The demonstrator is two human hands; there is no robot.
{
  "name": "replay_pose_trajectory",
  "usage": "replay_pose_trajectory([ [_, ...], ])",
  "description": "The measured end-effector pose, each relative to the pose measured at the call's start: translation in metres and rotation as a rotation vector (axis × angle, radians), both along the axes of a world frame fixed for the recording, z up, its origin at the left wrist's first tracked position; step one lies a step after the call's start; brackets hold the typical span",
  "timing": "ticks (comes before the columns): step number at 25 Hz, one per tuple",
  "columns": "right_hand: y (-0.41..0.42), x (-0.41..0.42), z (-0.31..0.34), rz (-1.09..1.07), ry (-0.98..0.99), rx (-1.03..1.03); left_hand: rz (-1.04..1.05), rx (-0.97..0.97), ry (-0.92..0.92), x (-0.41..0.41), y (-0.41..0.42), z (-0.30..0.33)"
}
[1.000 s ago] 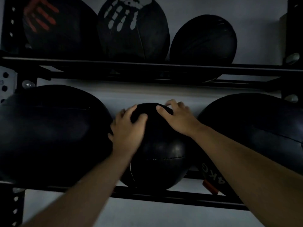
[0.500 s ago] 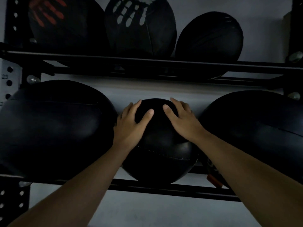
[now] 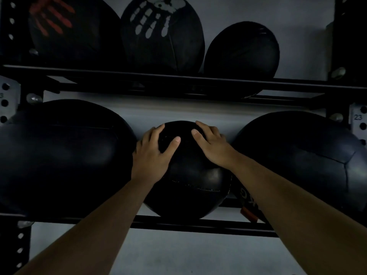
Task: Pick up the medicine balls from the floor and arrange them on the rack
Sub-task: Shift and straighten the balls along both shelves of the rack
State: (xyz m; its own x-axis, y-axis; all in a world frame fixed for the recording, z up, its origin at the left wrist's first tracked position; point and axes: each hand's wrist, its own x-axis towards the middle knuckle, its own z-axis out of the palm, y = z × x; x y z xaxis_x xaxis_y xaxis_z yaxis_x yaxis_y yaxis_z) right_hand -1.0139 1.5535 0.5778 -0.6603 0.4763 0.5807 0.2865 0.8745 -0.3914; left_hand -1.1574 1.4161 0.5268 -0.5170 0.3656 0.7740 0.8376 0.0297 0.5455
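Now head view: both arms stretched forward. Left hand (image 3: 153, 155) and right hand (image 3: 213, 146) lie flat, fingers spread, palms pressed on upper face of small medicine ball (image 3: 190, 175); neither closes around it. Ball black, stitched seams, sits on lower rail of rack (image 3: 198, 225), wedged between two larger black balls. Six balls counted: three lower tier, three upper tier, one with red handprint (image 3: 49, 18), one with white handprint (image 3: 153, 22).
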Motion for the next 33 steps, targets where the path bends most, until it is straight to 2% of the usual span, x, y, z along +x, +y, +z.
replay_pose_trajectory([
  [3,0.005,0.005,0.006,0.005,-0.117,0.036,-0.007,-0.080,0.022,-0.002,-0.002,0.005],
  [8,0.001,0.003,-0.001,0.012,-0.064,0.043,0.029,-0.350,0.058,0.006,-0.019,0.020],
  [12,-0.010,-0.001,0.009,-0.071,-0.027,0.133,0.156,-0.581,0.216,0.004,-0.052,0.044],
  [18,-0.059,-0.034,0.012,-0.123,0.003,0.195,0.314,-0.675,0.410,-0.030,-0.117,0.055],
  [21,-0.094,-0.067,0.010,-0.111,0.021,0.258,0.352,-0.660,0.492,-0.072,-0.168,0.059],
  [24,-0.146,-0.121,0.005,-0.054,0.024,0.191,0.324,-0.578,0.549,-0.130,-0.221,0.060],
  [27,-0.200,-0.175,0.009,-0.004,0.093,0.114,0.257,-0.426,0.353,-0.181,-0.257,0.055],
  [30,-0.242,-0.221,0.010,-0.062,0.165,0.071,0.109,-0.339,0.120,-0.221,-0.273,0.048],
  [33,-0.254,-0.238,0.007,-0.175,0.215,0.107,0.003,-0.223,0.079,-0.233,-0.260,0.040],
])
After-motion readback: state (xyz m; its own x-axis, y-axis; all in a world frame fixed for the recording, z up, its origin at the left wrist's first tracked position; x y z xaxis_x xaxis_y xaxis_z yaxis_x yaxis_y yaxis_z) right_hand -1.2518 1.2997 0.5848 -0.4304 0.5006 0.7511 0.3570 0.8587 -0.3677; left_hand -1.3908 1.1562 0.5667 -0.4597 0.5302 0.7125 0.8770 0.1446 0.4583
